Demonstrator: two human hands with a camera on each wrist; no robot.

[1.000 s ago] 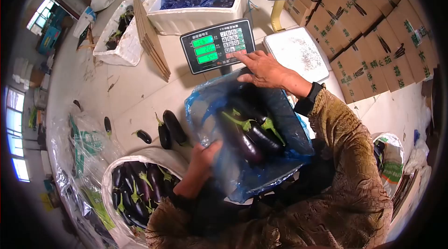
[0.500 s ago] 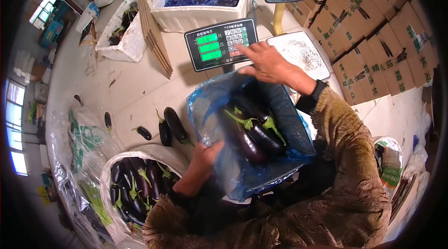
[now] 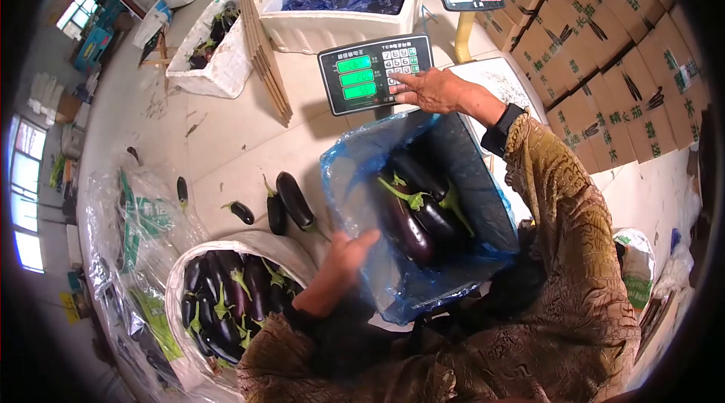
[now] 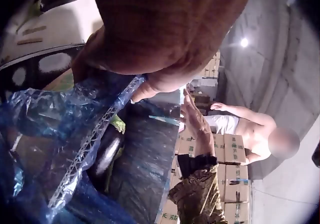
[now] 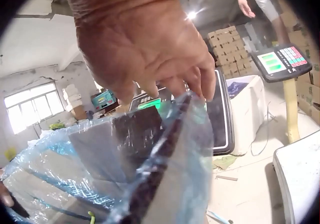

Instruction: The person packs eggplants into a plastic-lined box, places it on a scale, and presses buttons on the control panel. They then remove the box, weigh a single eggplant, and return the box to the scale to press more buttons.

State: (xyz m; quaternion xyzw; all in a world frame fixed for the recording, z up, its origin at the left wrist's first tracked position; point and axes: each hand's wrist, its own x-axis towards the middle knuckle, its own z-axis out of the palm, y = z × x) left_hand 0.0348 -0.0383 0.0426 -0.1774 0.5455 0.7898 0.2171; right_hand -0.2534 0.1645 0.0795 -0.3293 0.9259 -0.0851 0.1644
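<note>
A box lined with blue plastic (image 3: pixel 495 184) stands in front of me with several dark purple eggplants (image 3: pixel 436 223) inside. My left hand (image 3: pixel 341 268) grips its left rim; in the left wrist view the thumb lies over the lined edge (image 4: pixel 97 139). At the far side of the box is a scale's display panel (image 3: pixel 374 74) with green-lit readouts. My right hand (image 3: pixel 444 91) reaches over the box's far rim, its fingers extended onto the keypad. In the right wrist view the fingers overlap the lined rim and the panel.
A white sack of eggplants (image 3: pixel 245 248) stands at left, loose eggplants (image 3: pixel 294 199) beyond it. White foam boxes (image 3: pixel 340 29) and cardboard sheets (image 3: pixel 264 55) are farther back. A second scale (image 3: pixel 495 86) and stacked cartons (image 3: pixel 604 78) stand at right. Another person (image 4: pixel 250 129) is behind the cartons.
My right hand's fingers lifted slightly off the keypad, then came back onto it. The left hand keeps its hold on the box. The whole head view has shifted a little.
</note>
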